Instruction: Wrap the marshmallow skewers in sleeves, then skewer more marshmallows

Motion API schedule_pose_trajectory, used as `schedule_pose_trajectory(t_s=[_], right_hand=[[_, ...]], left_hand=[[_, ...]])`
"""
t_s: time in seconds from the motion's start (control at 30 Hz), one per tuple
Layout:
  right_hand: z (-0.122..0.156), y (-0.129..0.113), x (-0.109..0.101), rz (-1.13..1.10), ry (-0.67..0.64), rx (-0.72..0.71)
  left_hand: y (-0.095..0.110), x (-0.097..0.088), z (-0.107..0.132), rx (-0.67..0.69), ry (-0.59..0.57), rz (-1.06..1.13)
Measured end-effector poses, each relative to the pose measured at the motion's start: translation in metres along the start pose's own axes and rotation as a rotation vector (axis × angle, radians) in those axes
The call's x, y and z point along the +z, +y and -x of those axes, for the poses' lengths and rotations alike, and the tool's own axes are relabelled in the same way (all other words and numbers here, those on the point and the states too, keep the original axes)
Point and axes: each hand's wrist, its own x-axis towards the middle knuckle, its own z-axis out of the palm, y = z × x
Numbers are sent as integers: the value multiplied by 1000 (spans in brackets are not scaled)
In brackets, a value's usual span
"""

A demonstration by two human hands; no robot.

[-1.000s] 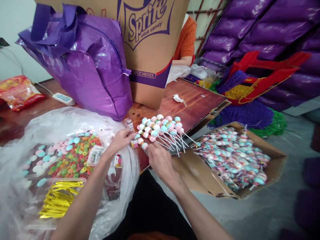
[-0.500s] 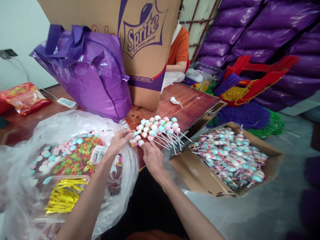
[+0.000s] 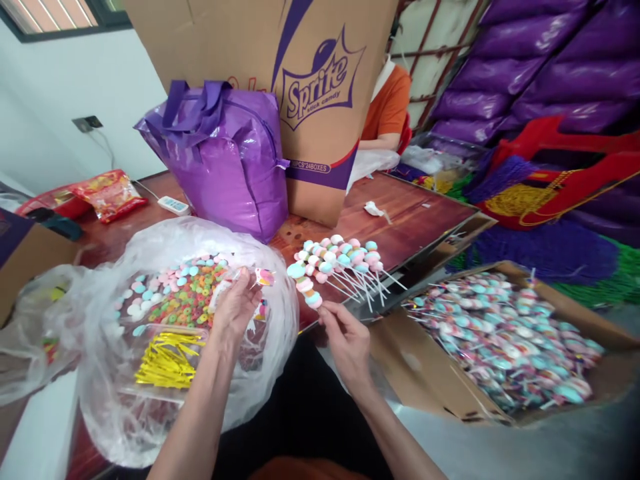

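My right hand (image 3: 346, 339) pinches the low end of a candy skewer (image 3: 306, 287), a row of pastel blue, pink and white sweets tilted up and to the left. Opposite it, my left hand (image 3: 234, 305) is closed on a small clear wrapper (image 3: 265, 277) with a colourful print. The skewer and the wrapper are apart. Just beyond my right hand lies a pile of candy skewers (image 3: 345, 257), their white sticks pointing towards me. Under my left hand, loose pastel sweets (image 3: 173, 277) and fruit-coloured rings (image 3: 187, 300) lie on a plastic sheet (image 3: 120, 407).
Gold twist ties (image 3: 167, 360) fill a clear tray at the left. A carton (image 3: 420, 373) of wrapped candy skewers stands at the right. Behind are a purple bag (image 3: 225, 167) and a tall cardboard box (image 3: 320, 187). A person in orange (image 3: 390, 107) sits beyond.
My right hand has lifted one skewer off the pile's near side. My left hand has drawn back leftward with the wrapper. The view has swung left.
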Motion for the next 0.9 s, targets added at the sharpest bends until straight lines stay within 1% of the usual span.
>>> schedule_pose_trajectory(t_s=[0.1,0.2,0.3,0.47,0.67,0.83,0.9], right_hand=[[5,-9,-6,35,-21,-169],[5,-15,-8,70,-46,-326],[4,-16,-10,109,-51,-402],[6,-12,-16,159,-54,-401],[9,-8,-22,132,-82,-368],[12,-3,-19,76,-96,-293],[15,1,-17,46,-103,-222]], left_hand=[[-2,-6,4,-89,18,54],[-5,-8,10,-160,38,52],[-6,-5,18,-203,65,50],[-7,-6,26,-235,73,41],[-10,-19,24,-210,-23,32],[-17,-22,27,-91,-64,56],[-21,-25,28,-34,-106,58]])
